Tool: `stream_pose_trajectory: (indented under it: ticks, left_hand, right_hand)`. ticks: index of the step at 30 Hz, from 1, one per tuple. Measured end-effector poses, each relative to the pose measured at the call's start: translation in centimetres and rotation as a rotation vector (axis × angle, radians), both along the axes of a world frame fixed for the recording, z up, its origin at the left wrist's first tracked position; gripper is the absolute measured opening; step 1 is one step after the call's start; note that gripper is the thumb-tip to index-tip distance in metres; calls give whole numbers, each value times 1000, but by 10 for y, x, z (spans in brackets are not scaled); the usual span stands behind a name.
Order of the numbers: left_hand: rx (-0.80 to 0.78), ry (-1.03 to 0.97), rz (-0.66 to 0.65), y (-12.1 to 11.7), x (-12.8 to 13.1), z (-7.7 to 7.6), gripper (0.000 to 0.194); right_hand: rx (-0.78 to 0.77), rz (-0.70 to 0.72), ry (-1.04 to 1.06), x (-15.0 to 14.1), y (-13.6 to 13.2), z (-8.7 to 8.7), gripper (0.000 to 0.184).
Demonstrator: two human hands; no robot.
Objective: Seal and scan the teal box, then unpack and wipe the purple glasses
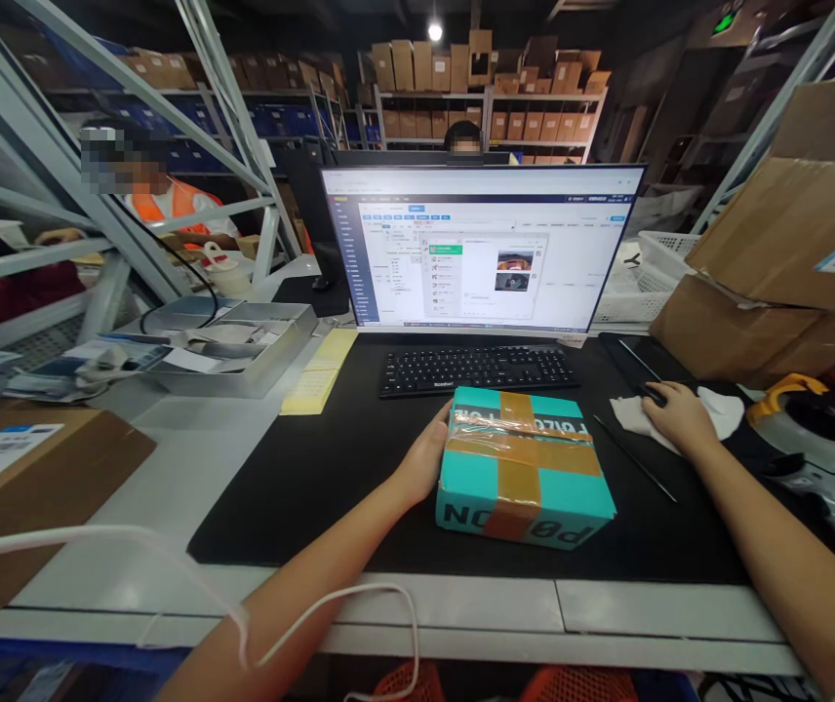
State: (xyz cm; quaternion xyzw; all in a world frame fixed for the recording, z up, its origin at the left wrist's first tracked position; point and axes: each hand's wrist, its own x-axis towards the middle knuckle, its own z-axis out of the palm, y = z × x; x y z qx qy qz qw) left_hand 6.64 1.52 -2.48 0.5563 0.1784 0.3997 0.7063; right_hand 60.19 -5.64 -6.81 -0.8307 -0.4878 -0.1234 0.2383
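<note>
A turquoise cardboard box [556,502] with brown and clear packing tape sits on the black desk mat [300,487]. My left hand [424,456] lies along the box's left side, its fingertips partly hidden by the far corner. On the right, my right hand [681,414] curls over a black computer mouse [655,395], mostly covered by the fingers. Beneath that hand is crumpled white paper [725,411]. A thin dark rod [637,460] lies between the box and my right forearm. Behind the box are a black keyboard [476,369] and a lit monitor [388,205].
Yellow slips [320,372] and a grey tray [271,361] of papers lie left, near a brown carton [59,478]. Stacked cartons [790,224] and a tape dispenser [819,424] stand right. A white cable [132,534] crosses in front. A person in an orange vest [176,200] sits beyond the frame.
</note>
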Motion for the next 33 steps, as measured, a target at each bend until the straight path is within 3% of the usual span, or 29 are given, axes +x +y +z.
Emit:
stream_pose_trajectory:
  ticks: [13,33]
  left_hand:
    - [14,6,-21,0,0,0,84]
    - [-16,-6,-19,2,-1,-1,85]
  right_hand:
    - [-31,-41,18,-1,0,-1,56]
    - [-35,-36,22,-3,-2,3,50]
